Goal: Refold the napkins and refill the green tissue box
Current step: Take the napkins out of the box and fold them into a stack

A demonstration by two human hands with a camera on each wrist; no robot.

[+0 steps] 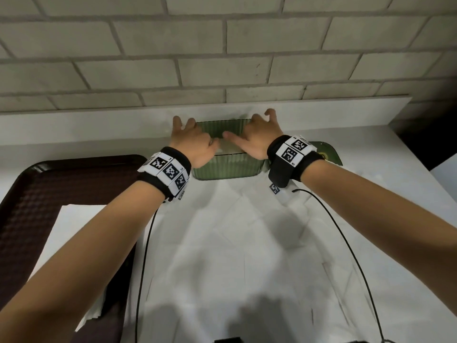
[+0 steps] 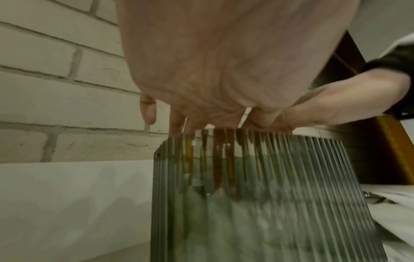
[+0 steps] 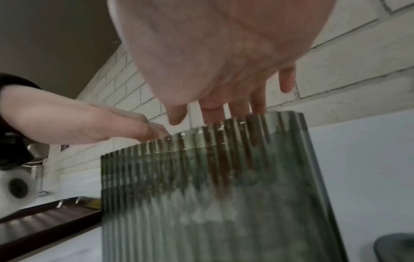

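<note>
Head view: the green tissue box [image 1: 226,167], a ribbed translucent container, stood open-topped on the white counter [image 1: 247,243] against the low white ledge [image 1: 99,125] below the brick wall [image 1: 222,45]. Both hands reached into its open top. The left hand [image 1: 195,142] had its middle fingers dipped inside the box, the little finger raised clear; the right hand [image 1: 259,137] likewise had fingers lowered inside, thumb extended toward the left hand. Pale napkins [image 1: 228,147] lay inside the box beneath the fingers. Whether either hand gripped the napkins or merely pressed them could not be told; the wrist views showed fingers [image 2: 177,124] blurred behind the ribbed wall [image 3: 201,195]. The green lid [image 1: 329,152] lay just right of the box. A dark brown tray [image 1: 37,189] holding a white napkin [image 1: 74,224] sat to the left.
</note>
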